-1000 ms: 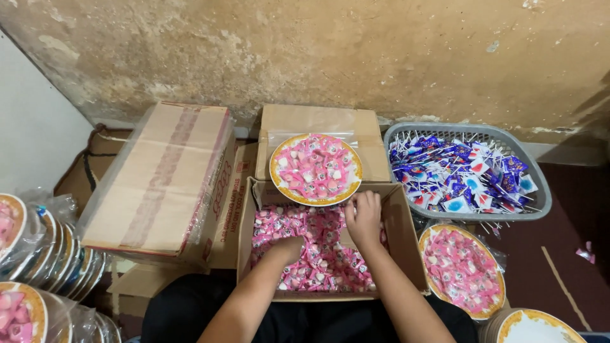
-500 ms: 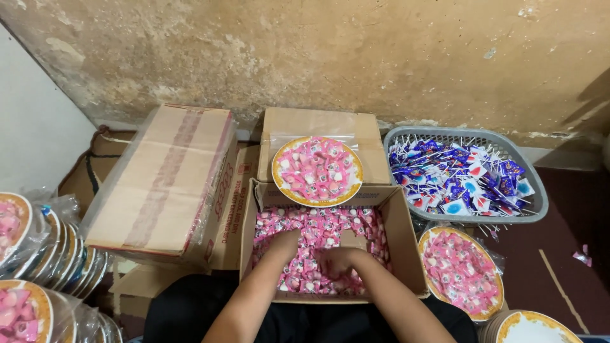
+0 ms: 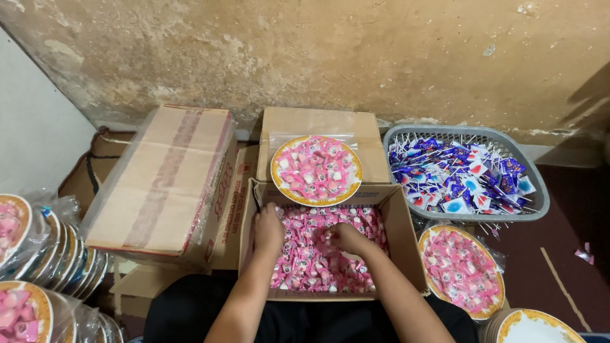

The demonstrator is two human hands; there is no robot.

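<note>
Fingers of both hands are down in the pink wrapped candies point(image 3: 318, 254) inside the open cardboard box point(image 3: 406, 248) at 6 o'clock. Left hand point(image 3: 268, 230) lies curled on the candy at the box's 9 o'clock side; whether it grips any, cannot tell. Right hand point(image 3: 346, 238) is loosely clenched over candies mid-box, fingertips buried. Versus a second ago: right hand was up at the box's 12 o'clock rim, now pulled back to the centre, close to the left hand; left hand barely shifted. Plates and basket unchanged.

Counts: one open box of candy; one filled plate point(image 3: 316, 169) on a closed flat box point(image 3: 318, 124) at 12 o'clock; one filled plate point(image 3: 461, 271) at 4 o'clock; one empty plate stack point(image 3: 530, 325) at 5 o'clock; one grey basket point(image 3: 530, 209) of blue-wrapped lollipops point(image 3: 457, 174) at 2 o'clock; one big sealed carton point(image 3: 162, 178) at 10 o'clock; bagged filled plates point(image 3: 38, 254) stacked at 8 o'clock, number unclear.
</note>
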